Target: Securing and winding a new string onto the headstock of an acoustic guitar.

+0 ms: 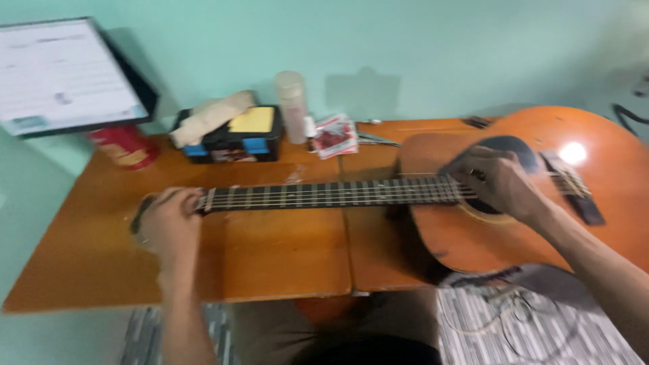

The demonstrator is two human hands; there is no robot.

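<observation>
Currently: stringing or tuning work, judging by hand positions | orange-brown wooden acoustic guitar (473, 230) lies flat across the desk (270, 263), body overhanging its right edge | left hand (169, 226) closed around the headstock near the left edge | right hand (497, 179) pinches strings over the soundhole | front edge offers open room.

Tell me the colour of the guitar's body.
The guitar body is glossy orange-brown, clearest in the head view.
</observation>
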